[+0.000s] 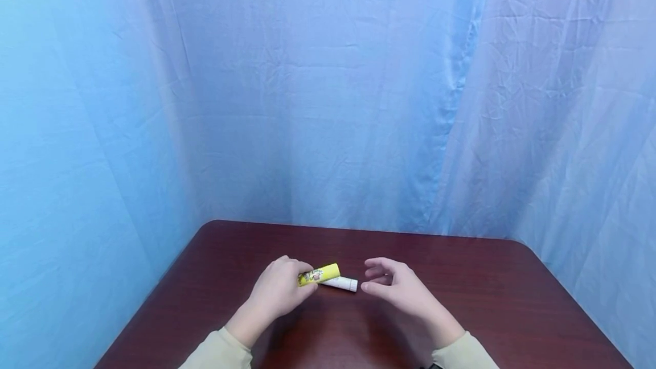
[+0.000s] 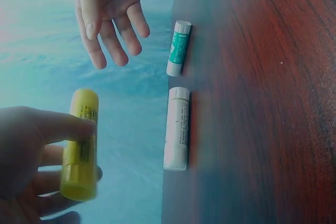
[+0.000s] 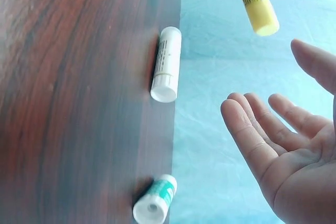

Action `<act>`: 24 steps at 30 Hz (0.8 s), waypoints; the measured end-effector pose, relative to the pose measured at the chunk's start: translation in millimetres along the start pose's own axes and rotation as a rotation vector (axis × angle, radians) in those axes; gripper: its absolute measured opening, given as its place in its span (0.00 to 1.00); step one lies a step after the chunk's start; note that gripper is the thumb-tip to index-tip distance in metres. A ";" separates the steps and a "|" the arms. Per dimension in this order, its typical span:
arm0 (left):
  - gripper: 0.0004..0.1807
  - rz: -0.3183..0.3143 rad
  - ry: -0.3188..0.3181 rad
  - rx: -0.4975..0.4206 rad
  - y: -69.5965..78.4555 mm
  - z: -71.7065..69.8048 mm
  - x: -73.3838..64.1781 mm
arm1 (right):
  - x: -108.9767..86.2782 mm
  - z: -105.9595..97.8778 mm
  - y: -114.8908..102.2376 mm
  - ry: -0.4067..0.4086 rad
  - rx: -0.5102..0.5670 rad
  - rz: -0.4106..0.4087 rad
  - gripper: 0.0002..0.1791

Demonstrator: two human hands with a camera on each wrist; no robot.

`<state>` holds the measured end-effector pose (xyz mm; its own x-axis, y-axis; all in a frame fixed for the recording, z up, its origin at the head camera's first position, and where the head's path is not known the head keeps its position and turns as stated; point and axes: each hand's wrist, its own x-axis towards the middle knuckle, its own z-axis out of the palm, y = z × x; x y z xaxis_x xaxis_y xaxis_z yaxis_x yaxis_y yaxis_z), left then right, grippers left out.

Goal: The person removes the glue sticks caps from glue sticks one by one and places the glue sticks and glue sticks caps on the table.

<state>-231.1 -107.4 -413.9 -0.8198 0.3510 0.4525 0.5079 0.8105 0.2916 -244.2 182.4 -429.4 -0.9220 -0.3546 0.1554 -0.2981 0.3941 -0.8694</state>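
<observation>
Now, your left hand (image 1: 279, 286) holds the yellow tube (image 1: 325, 273) up in the air, above the worktop (image 1: 328, 335). Your thumb is on 1 side of it and your fingers are on the other, and both ends poke out. Your right hand (image 1: 402, 289) holds nothing. Its thumb stands well away from its fingers, and the palm turns toward your left hand.

Down below, 2 more tubes lie on their sides on the worktop and do not touch. The white tube (image 2: 177, 132) lies nearer to your left hand, and the green and white tube (image 2: 179, 50) lies nearer to your right hand. The head view does not show the green and white tube, so use the wrist views to find it.

To do this well, hold the yellow tube firmly but do not squash it. It is round and looks smooth, so I think it could spin or slip if you pinch too softly. If both hands need to share it, grab the bare end that points to your right hand, and let go only when that grip is good. Mind the tubes below: a bump could make them roll. Lift your fingertips over them and go slowly.
</observation>
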 end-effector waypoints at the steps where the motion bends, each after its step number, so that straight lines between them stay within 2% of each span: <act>1: 0.11 0.021 0.011 0.001 0.4 0.3 -0.1 | -0.8 -1.9 0.8 0.002 0.000 0.001 0.29; 8: 0.13 0.156 0.065 -0.036 1.6 5.1 -2.2 | -8.3 -14.7 4.1 0.011 -0.032 0.014 0.29; 18: 0.16 0.266 0.101 -0.068 6.3 14.5 -7.0 | -21.0 -29.4 6.0 0.019 -0.005 0.019 0.28; 24: 0.16 0.298 0.112 -0.099 11.8 19.1 -5.6 | -28.7 -36.6 8.9 0.025 0.004 0.008 0.27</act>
<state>-225.6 -90.9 -429.2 -0.6000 0.5079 0.6181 0.7488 0.6285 0.2105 -229.5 227.1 -424.5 -0.9304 -0.3299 0.1600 -0.2896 0.3935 -0.8725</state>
